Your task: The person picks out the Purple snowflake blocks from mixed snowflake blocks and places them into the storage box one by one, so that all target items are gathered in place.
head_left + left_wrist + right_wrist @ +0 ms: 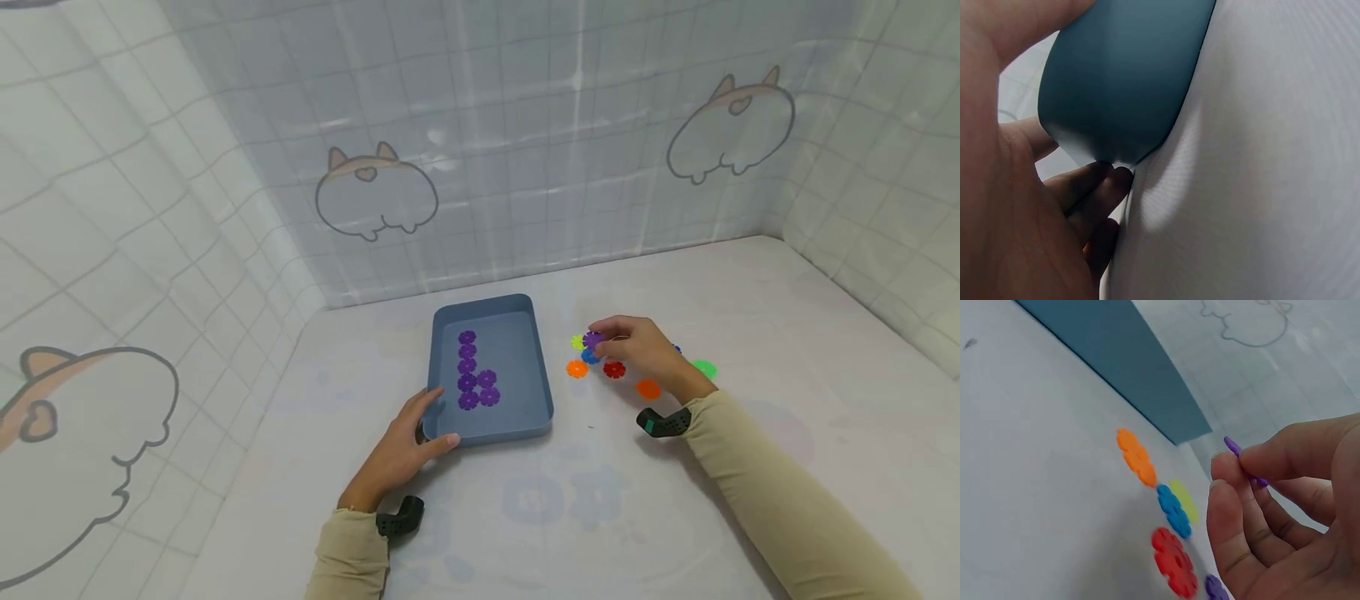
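My right hand [636,346] pinches a purple flower-shaped plastic disc [1232,446] between thumb and fingertips, raised above the table. Below and around it lie flat discs of the same kind: blue [1174,511], red [1174,562], orange [577,368] and yellow [577,342]. With thumb and fingers about its near left corner, my left hand [401,446] holds a blue-grey tray [525,408]. Inside the tray several purple discs [467,367] lie in a column on the left, with two more beside its lower end.
Another orange disc [648,389] and a green disc [705,369] lie near my right wrist. A dark purple disc [1216,587] shows partly behind the right hand. White tiled-pattern walls [525,167] with cartoon drawings enclose the pale table [585,517].
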A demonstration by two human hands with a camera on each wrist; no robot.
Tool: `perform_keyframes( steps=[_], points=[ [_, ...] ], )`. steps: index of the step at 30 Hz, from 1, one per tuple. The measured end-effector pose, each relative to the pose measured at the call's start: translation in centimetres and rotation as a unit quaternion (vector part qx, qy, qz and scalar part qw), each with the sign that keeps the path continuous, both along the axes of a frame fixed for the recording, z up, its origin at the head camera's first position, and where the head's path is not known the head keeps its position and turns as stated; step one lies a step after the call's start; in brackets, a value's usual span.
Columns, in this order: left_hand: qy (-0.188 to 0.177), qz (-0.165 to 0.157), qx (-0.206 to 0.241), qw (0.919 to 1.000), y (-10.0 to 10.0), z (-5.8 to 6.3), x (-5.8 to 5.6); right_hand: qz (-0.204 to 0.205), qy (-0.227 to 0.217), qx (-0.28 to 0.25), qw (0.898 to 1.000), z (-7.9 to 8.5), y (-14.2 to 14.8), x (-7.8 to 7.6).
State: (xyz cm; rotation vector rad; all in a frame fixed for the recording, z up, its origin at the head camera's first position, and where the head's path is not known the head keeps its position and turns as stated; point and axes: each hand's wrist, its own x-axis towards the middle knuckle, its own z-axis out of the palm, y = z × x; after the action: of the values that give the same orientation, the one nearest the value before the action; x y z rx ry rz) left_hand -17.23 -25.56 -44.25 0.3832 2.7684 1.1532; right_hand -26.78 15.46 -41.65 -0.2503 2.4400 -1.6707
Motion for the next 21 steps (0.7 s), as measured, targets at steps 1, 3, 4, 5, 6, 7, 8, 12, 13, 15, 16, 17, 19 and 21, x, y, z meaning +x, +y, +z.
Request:
perform_keyframes(
  steps=[1,3,4,5,6,7,8,12,13,15,16,17,19,21],
  points=[
    [0.000,-0.001,0.000,1.0000,0.0,0.0,0.0,0.002,0.000,0.003,1.000,0.0,-0.3,0.0],
    [0.000,-0.001,0.002,1.0000,0.0,0.0,0.0,0.007,0.001,0.001,1.000,0.0,-0.7,-0.1],
    [0.000,-0.001,0.002,1.0000,0.0,0.1,0.0,0.007,0.001,0.002,1.000,0.1,-0.9,-0.1],
    [-0.002,0.000,0.003,1.0000,0.0,0.1,0.0,0.008,0.001,0.002,1.000,0.1,-1.0,-0.1],
    [-0.003,0.001,0.003,1.0000,0.1,0.1,0.0,0.006,0.001,0.001,1.000,0.0,-1.1,-0.1],
    [-0.004,0.002,0.003,1.0000,0.1,0.2,0.1,0.007,0.001,0.004,1.000,0.0,-1.2,-0.2],
    [-0.005,0.003,0.003,1.0000,0.1,0.2,0.1,0.005,0.001,0.003,1.000,0.0,-1.2,-0.2],
    [-0.002,0.004,0.000,1.0000,0.1,0.1,0.1,0.008,0.001,-0.002,1.000,-0.3,-1.4,-0.4],
    [-0.001,0.003,0.000,1.0000,0.1,0.1,0.1,0.011,0.000,-0.002,1.000,-0.4,-1.5,-0.4],
    [0.001,0.002,-0.001,1.0000,0.1,0.1,0.0,0.015,-0.002,-0.007,1.000,-0.5,-1.6,-0.5],
    [0.001,0.001,-0.001,1.0000,0.1,0.1,0.1,0.014,-0.006,-0.008,1.000,-0.5,-1.7,-0.5],
    [0.001,0.001,-0.001,1.0000,0.1,0.1,0.1,0.014,-0.006,-0.007,1.000,-0.6,-1.8,-0.6],
    [0.002,0.001,-0.002,1.0000,0.1,0.1,0.1,0.015,-0.006,-0.003,1.000,-0.6,-2.0,-0.6],
    [0.002,0.001,-0.003,1.0000,0.0,0.1,0.1,0.016,-0.005,0.004,1.000,-0.6,-2.2,-0.6]
  ],
)
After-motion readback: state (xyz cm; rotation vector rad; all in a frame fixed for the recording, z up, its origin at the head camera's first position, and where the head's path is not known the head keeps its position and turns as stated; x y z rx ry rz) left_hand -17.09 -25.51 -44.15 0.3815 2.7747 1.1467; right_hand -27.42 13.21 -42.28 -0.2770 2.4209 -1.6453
